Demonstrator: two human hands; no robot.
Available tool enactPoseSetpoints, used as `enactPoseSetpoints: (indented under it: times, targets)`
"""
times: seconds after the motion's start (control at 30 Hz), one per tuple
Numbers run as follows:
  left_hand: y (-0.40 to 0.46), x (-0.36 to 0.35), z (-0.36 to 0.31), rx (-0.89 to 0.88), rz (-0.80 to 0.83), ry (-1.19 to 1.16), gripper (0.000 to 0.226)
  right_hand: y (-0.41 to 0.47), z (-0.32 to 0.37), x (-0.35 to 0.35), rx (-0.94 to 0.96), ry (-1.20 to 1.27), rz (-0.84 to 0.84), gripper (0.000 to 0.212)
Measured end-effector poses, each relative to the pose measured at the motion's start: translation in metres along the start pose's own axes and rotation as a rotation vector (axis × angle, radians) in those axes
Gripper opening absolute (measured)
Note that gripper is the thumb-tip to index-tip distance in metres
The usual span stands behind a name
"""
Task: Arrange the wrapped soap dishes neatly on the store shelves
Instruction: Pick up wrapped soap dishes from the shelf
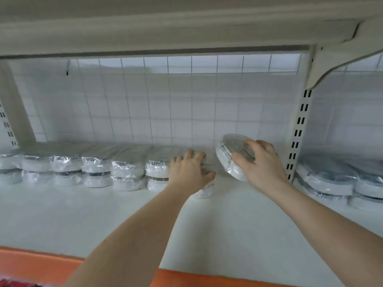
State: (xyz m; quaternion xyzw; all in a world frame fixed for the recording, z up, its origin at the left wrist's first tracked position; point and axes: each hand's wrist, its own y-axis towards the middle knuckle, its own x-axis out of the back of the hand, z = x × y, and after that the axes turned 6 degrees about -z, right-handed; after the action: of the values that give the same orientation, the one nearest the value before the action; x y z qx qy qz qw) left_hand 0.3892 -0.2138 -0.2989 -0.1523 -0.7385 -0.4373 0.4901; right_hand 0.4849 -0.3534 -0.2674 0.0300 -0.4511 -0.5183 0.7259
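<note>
A wire grid backing [157, 100] stands beside a slotted upright [298, 129].

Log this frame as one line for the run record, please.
stage: shelving in progress | left hand: resting on end stack of wrapped soap dishes | right hand: gripping tilted wrapped soap dish | shelf: two-high row along back

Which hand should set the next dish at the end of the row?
Right. The right hand already holds a tilted, plastic-wrapped white round soap dish beside the bare white shelf at the row's end. The left hand lies flat on the last stack of wrapped dishes, probably steadying it.
</note>
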Motion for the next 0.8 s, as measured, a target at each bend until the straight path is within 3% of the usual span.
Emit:
enactPoseSetpoints:
  times: [0.1, 0.23, 0.3, 0.5, 0.63, 0.8]
  targets:
    - [0.009, -0.015, 0.005, -0.036, 0.045, 0.088, 0.062, 0.000, 0.014, -0.005, -0.023, -0.045, -0.039, 0.055]
    - [0.024, -0.003, 0.016, -0.102, 0.266, 0.057, 0.102, -0.001, 0.035, -0.009, -0.034, -0.101, -0.080, 0.056]
    - [0.020, 0.006, 0.033, -0.155, 0.293, 0.021, 0.113, -0.006, 0.043, -0.013, -0.039, -0.109, -0.094, 0.055]
    - [-0.011, 0.032, 0.101, -0.103, 0.093, -0.078, 0.099, -0.013, 0.079, -0.039, 0.000, -0.057, -0.054, 0.054]
    - [-0.037, 0.057, 0.159, 0.067, -0.022, -0.021, 0.086, -0.016, 0.128, -0.080, 0.141, 0.074, 0.048, 0.051]
    - [-0.076, 0.088, 0.245, 0.279, -0.025, 0.113, 0.078, -0.046, 0.192, -0.135, 0.247, 0.169, 0.223, 0.046]
